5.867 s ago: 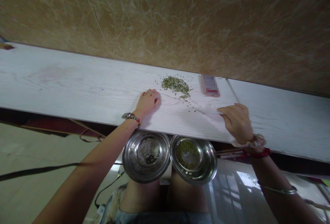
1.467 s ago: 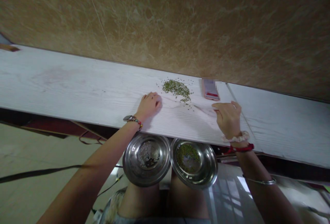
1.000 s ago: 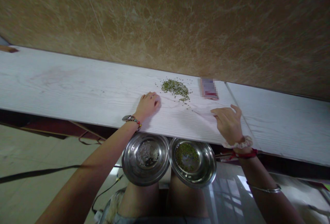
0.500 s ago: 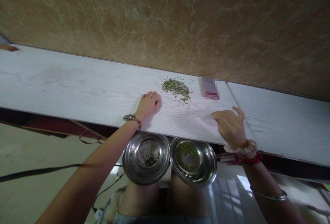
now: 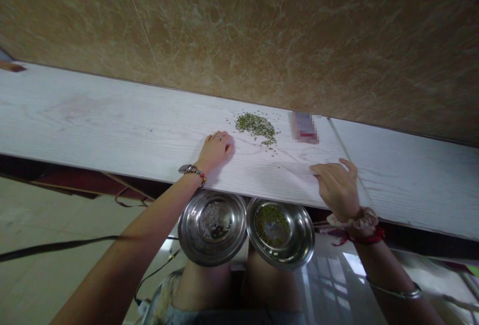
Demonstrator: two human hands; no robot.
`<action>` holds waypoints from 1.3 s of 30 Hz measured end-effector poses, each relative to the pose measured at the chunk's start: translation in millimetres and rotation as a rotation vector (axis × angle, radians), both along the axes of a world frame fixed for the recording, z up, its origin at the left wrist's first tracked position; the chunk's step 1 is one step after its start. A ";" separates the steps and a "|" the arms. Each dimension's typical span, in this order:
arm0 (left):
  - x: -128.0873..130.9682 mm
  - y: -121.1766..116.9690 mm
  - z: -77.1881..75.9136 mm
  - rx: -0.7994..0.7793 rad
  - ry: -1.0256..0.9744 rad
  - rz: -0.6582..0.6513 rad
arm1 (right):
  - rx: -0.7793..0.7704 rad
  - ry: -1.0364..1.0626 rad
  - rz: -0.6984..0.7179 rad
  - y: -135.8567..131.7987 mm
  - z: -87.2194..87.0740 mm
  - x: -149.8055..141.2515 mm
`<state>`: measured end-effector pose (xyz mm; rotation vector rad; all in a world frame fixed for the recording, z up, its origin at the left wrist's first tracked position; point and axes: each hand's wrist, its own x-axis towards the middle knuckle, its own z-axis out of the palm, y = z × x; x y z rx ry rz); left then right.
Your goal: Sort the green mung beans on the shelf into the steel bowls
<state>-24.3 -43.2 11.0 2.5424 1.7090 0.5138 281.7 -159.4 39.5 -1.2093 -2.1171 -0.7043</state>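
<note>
My left hand (image 5: 215, 150) rests on the white tabletop (image 5: 157, 130), its fingers curled under and nothing visible in them. Just beyond it lies a loose scatter of mung beans (image 5: 255, 124). Over the table to the right, my right hand (image 5: 337, 185) has its leading fingertips pressed together and one finger raised; anything between the tips is too small to make out. One tiny grain (image 5: 278, 167) lies to the left of those fingertips. Below the table edge, a steel bowl (image 5: 189, 243) holds white grains like rice. The steel bowl (image 5: 305, 245) beside it contains mung beans.
A blurred-out flat rectangular object (image 5: 306, 128) lies right of the beans. The brown marbled wall (image 5: 239, 36) borders the table's far edge. Both bowls sit over my knees. A dark cable (image 5: 56, 247) crosses at the left above the tiled floor (image 5: 26, 215).
My right hand has shifted slightly right and toward me, its fingertips still close together. My left hand, the beans and the bowls stay essentially where they were.
</note>
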 end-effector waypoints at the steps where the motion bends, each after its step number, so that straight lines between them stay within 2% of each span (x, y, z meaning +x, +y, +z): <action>1: -0.2 0.3 -0.4 0.004 -0.002 -0.001 | -0.001 0.004 -0.004 0.8 -0.6 -0.2; 13: -1.1 2.0 -3.4 0.006 -0.011 -0.006 | -0.083 0.010 0.082 -6.9 6.8 1.3; 23: 1.9 -1.2 2.2 -0.031 -0.016 0.023 | -0.114 -0.066 0.091 -19.2 24.7 -0.3; 39: 2.5 -1.7 2.6 -0.011 0.022 0.016 | -0.113 -0.095 0.130 -40.4 24.2 -4.9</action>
